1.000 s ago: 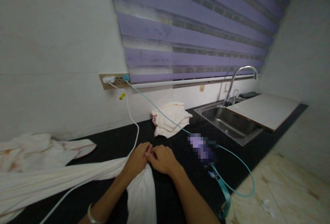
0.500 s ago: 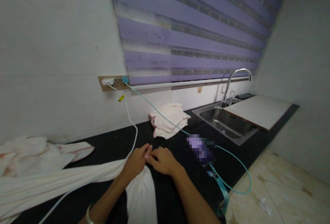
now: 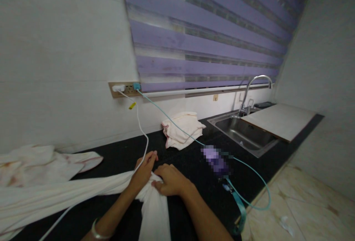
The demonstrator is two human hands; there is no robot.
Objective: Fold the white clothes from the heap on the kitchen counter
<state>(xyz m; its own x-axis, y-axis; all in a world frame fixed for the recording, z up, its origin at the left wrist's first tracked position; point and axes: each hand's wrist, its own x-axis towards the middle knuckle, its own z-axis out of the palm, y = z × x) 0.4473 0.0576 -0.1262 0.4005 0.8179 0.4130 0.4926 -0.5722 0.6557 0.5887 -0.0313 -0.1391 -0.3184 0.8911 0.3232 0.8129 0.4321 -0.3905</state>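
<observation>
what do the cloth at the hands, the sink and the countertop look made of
Cloth: soft matte fabric, perhaps cotton, by its loose folds.
Sink: metal, likely stainless steel, by its grey sheen.
Countertop: black, smooth-looking, possibly stone; laminate can't be ruled out.

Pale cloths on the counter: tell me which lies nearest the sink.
The bundled cloth by the wall, crossed by the teal cord; the stained cloth and long cloth at the right hand lie farther off.
</observation>
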